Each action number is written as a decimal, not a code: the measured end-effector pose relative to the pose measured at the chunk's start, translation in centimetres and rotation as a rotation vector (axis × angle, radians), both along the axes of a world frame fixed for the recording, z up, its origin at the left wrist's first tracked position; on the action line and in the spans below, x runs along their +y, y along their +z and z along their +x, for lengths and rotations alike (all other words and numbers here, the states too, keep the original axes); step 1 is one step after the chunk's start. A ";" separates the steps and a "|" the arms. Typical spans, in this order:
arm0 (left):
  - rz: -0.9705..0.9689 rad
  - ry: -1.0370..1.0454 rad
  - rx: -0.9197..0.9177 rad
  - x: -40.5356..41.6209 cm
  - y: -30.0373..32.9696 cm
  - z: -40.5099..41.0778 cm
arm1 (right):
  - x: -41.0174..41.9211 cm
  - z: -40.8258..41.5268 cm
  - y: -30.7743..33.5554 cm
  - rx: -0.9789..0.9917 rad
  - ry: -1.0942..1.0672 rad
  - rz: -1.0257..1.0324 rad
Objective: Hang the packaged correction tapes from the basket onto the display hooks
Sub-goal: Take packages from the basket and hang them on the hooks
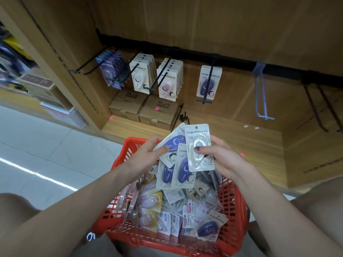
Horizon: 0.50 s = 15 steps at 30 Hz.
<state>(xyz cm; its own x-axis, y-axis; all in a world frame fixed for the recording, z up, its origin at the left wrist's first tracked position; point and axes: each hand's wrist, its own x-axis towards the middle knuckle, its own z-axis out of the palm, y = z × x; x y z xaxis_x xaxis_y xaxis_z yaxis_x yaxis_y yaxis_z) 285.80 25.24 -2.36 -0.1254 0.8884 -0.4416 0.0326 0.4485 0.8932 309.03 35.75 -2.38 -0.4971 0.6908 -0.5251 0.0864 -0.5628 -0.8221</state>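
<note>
Above red basket (pixel 232 210), wooden shelf (pixel 250 141)

Blue hook (pixel 260 93) bare; black hooks (pixel 315 106) bare; left hooks (pixel 159 76) packed.

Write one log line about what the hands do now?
left hand grip: blue packs | right hand grip: white pack | above basket

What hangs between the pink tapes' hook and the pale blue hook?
One hook carrying dark blue tapes hangs between the pink tapes and the pale blue hook, seen in the head view.
</note>
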 end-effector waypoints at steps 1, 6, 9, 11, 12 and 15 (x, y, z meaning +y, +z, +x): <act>0.012 0.020 -0.016 0.1 -0.1 0.1 | 0.2 -0.1 0.3 -0.017 -0.002 0.023; 0.054 0.068 -0.103 0.7 0.3 0.6 | 1.0 -1.2 1.8 -0.030 -0.036 0.072; 0.050 0.092 -0.154 1.1 0.8 0.9 | 1.1 -2.0 2.0 0.005 -0.096 0.015; 0.042 0.109 -0.170 1.2 1.0 1.0 | 0.8 -2.3 1.9 0.021 -0.127 -0.008; 0.040 0.116 -0.175 1.2 1.0 1.0 | 0.6 -2.4 1.7 0.030 -0.141 -0.017; 0.031 0.129 -0.166 1.2 0.7 1.1 | -0.2 -2.7 1.0 0.042 -0.171 -0.045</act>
<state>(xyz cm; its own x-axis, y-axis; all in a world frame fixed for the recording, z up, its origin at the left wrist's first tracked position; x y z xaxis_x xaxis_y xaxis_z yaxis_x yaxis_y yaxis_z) 286.85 26.41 -1.63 -0.1665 0.8830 -0.4388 -0.1722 0.4121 0.8947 306.37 35.56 -1.36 -0.3963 0.7435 -0.5386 -0.0476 -0.6025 -0.7967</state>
